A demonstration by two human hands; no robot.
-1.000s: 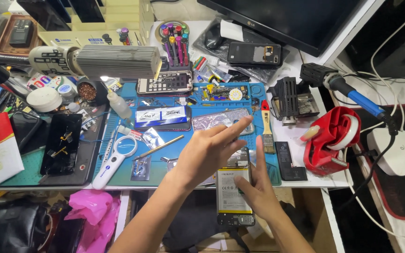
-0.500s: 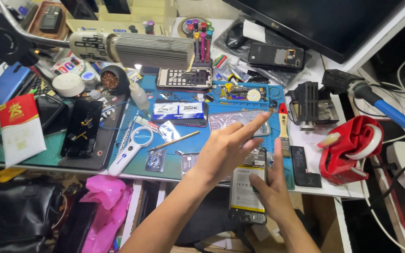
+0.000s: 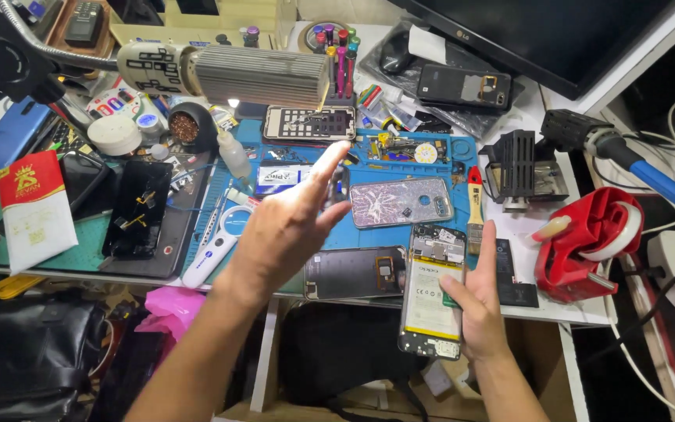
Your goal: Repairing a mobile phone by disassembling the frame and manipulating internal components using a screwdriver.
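Item: opened phone [image 3: 433,293], back cover off, long axis running away from me, gripped in my right hand [image 3: 478,309] at the workbench's front edge; left hand [image 3: 287,227] empty, fingers spread, raised just left of it.

Single head-worn camera, above the bench edge, looking steeply down and forward across the blue work mat [image 3: 400,234]. Close range: forearms enter from the bottom edge, monitor [image 3: 556,31] cut off at top right, desk lamp [image 3: 228,74] upper left. No second view.
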